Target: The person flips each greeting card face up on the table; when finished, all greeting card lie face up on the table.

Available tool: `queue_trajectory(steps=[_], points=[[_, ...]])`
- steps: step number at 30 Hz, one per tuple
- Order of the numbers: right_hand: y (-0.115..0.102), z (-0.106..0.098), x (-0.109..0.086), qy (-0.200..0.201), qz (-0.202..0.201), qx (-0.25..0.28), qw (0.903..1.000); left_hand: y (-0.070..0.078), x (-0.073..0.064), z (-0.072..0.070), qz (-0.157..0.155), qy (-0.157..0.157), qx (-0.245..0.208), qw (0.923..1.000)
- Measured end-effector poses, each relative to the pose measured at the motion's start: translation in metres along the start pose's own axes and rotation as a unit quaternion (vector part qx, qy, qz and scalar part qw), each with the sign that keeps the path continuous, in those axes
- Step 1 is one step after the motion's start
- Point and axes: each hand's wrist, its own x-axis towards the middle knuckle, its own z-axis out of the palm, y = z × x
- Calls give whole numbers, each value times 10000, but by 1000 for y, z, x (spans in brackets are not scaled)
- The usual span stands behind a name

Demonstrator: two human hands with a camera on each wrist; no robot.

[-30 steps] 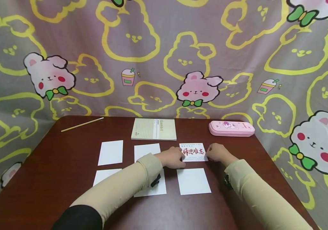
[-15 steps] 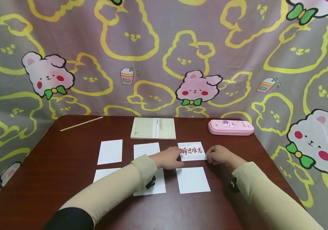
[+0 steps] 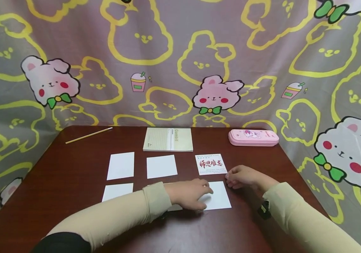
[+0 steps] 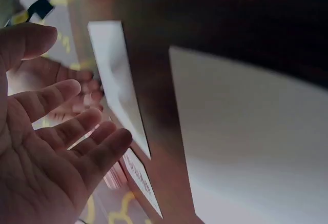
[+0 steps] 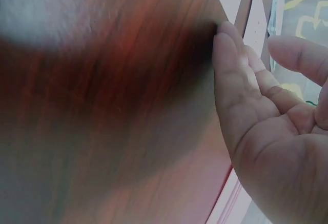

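Zero grip: poised over blank square card (image 3: pixel 220 196) below red-lettered card (image 3: pixel 211 164) with relaxed left hand (image 3: pixel 189 194), beside it with relaxed right hand (image 3: pixel 245 178), likely for edge access.

Notebook (image 3: pixel 167 139), pencil (image 3: pixel 89 135), case (image 3: pixel 253 138) (pink)

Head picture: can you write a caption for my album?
Left hand over a white card, right hand beside a red-lettered card.
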Motion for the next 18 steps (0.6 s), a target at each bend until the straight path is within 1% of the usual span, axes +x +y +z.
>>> queue_trajectory(steps=[3,5,7,10,14,16,18], points=[[0,2,-6,-114,27,220,9997,7,0,4,236,-35,605,9979],[1,5,-8,-248,3,382,9990,10,-1,8,278,-58,960,9950],[2,8,-10,-328,-14,529,9981,13,-2,9,239,-61,1139,9932],[3,10,-12,-404,-70,678,9969,16,-3,9,144,-33,1186,9928],[2,11,-13,-445,-108,816,9956,18,-2,7,-8,1,1037,9946],[1,11,-14,-458,-123,753,9960,19,-1,8,-52,15,994,9950],[-2,11,-15,-448,-162,542,9974,20,0,8,-93,64,953,9954]])
